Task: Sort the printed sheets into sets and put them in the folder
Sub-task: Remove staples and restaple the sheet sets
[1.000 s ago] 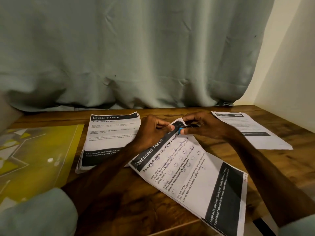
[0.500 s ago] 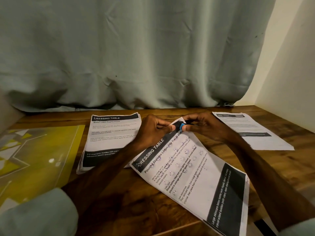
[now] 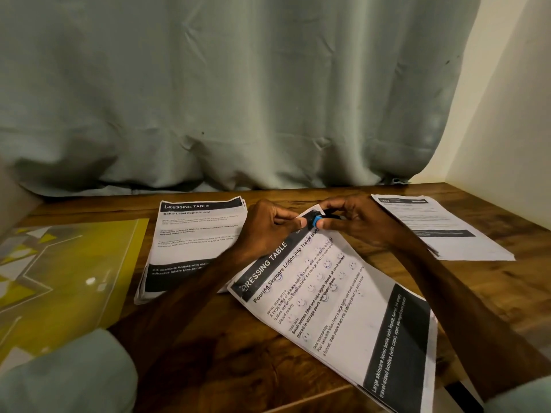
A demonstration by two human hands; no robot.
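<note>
At a wooden desk (image 3: 208, 359), a person works on the top corner of the centre set (image 3: 343, 308), printed sheets headed "DRESSING TABLE – Pouring Skincare Lotion into Travel Bottles". The set lies flat and slanted. Its long axis runs from the header end, far and left under the hands, to the black footer block at the near right edge of the desk.

The left hand (image 3: 268, 231) has its fingers curled and pinches the header corner, which is lifted slightly off the desk. The right hand (image 3: 354, 222) pinches a small black tool (image 3: 317, 219) with a blue tip, pressed against that same corner. What the tool is cannot be told.

Against half a second earlier almost nothing differs: both hands stay at the corner and the set keeps its slant. A second ago the blue tip sat a touch lower in the view.

The label-replacement stack (image 3: 193, 234) lies just left of the centre set, header away from the person, with the left forearm across its near right corner. The right-hand set (image 3: 441, 231) lies well apart beyond the right wrist, also header-far. The yellow folder (image 3: 74, 263), translucent with a geometric pattern, lies flat at the left edge. Whether it holds any sheets cannot be told.

A grey-green curtain (image 3: 238, 99) hangs behind the desk.
</note>
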